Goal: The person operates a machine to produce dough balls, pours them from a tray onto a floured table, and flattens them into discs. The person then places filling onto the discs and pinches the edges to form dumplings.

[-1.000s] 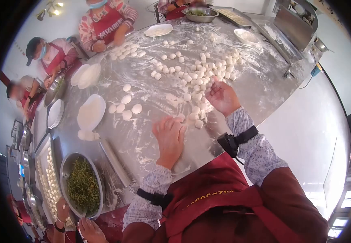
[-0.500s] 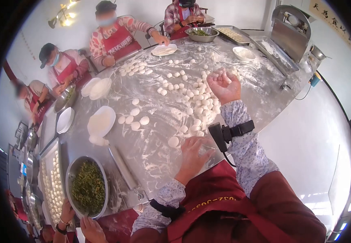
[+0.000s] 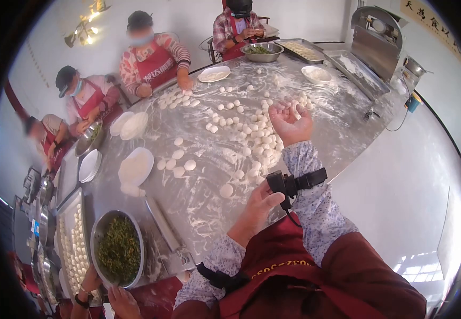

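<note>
My right hand is raised over the table's right part, palm up, with its fingers loosely curled and apart; no dough shows in the palm. Several floury dough balls lie just beside and beyond it. A small black camera is strapped to my right forearm over a flowered sleeve. Against this camera is my left hand, its thumb below and its fingertips partly hidden behind the black box. A single dough piece lies to the left of that hand.
A steel table dusted with flour spreads ahead. At left stand a bowl of chopped greens, a rolling pin, a tray of dough pieces and a white plate. Several co-workers in red aprons sit around; a machine stands back right.
My left hand has risen from the table edge to the camera on my right forearm. My right hand's fingers have loosened. A co-worker's hand has moved from a plate to the flattened dough pieces.
</note>
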`<state>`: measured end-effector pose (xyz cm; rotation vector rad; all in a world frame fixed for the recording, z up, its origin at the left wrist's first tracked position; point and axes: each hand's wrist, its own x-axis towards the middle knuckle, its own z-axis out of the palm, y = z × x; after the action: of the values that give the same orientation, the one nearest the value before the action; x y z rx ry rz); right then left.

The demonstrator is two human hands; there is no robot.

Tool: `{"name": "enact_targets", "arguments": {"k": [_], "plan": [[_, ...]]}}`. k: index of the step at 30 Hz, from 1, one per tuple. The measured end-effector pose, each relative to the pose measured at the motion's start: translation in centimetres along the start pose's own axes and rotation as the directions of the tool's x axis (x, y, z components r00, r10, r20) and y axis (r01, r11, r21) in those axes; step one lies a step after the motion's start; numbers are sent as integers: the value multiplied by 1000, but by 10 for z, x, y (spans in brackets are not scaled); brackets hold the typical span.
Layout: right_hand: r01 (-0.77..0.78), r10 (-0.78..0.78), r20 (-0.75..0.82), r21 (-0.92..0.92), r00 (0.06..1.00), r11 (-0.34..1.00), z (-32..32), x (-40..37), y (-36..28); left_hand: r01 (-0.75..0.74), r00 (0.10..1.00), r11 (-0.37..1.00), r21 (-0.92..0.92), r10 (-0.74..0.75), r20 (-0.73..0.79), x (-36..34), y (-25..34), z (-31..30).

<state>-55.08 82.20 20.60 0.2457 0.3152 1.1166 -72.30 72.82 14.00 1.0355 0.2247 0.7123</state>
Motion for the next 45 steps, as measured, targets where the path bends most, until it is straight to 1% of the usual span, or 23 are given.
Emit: {"name": "enact_targets", "arguments": {"k": [9,11,12,14,16,18,20,23,24,25,26,27,28,29,31,33,35,37,39,41,42,44,45], "plan": [[195,-167,116,-309,979,931,7,-1,5,125,989,978,169,-109,-99,-6,19,20],[534,-352,402,-614,845,581,-2,2,8,133,983,973,189,-105,-151,-12,18,25],[534,-354,400,-615,845,580,-7,3,10,135,983,973,187,-108,-150,-13,14,25],[769,-175,773,-631,610,-105,-14,-3,16,124,975,983,135,-95,-201,-15,6,24],[739,104,805,-475,585,-478,-22,-15,18,142,972,984,105,-119,-203,-16,4,22],[738,248,786,-348,566,-578,-28,-22,17,160,968,984,73,-142,-207,-18,4,24],[755,574,754,162,320,-635,-33,-24,16,209,963,975,75,-192,-188,-21,6,29],[669,535,791,227,297,-708,-36,-20,16,189,966,976,105,-166,-196,-23,2,34],[607,445,794,123,414,-785,-36,-15,14,192,965,976,98,-170,-198,-24,1,34],[606,445,792,123,417,-786,-33,-11,14,197,965,974,115,-172,-201,-24,0,34],[619,61,733,-523,677,-587,-29,-5,15,199,965,971,136,-169,-201,-24,0,33],[388,-171,398,-917,901,-90,-26,-2,16,195,966,971,137,-166,-200,-23,1,31],[179,-159,136,-940,978,292,-16,-8,17,193,971,972,134,-169,-169,-23,2,30],[176,-157,135,-941,978,288,-15,-9,15,191,975,973,130,-173,-139,-24,2,28],[-234,189,-140,-483,972,844,-12,-12,10,207,977,957,205,-191,-98,-24,3,19],[-247,229,-91,-331,969,911,-7,-15,6,221,975,934,281,-213,-57,-26,3,12],[-274,274,17,5,962,962,2,-27,8,238,971,967,92,-238,-13,-33,-1,7],[-244,245,-24,41,969,969,10,-36,11,192,979,978,86,-197,49,-31,-6,-2],[-291,276,162,77,947,954,11,-42,16,147,982,986,76,-155,108,-32,-8,-9],[-247,238,190,23,953,969,8,-40,23,302,945,949,87,-310,101,-33,-5,-13],[-87,142,167,-299,976,950,6,-37,24,299,946,950,87,-307,103,-32,-6,-13],[341,-125,324,-798,938,496,3,-38,33,208,972,978,20,-209,109,-28,-13,-14],[344,-126,326,-799,937,493,0,-34,30,207,972,978,18,-208,112,-27,-13,-17]]}}
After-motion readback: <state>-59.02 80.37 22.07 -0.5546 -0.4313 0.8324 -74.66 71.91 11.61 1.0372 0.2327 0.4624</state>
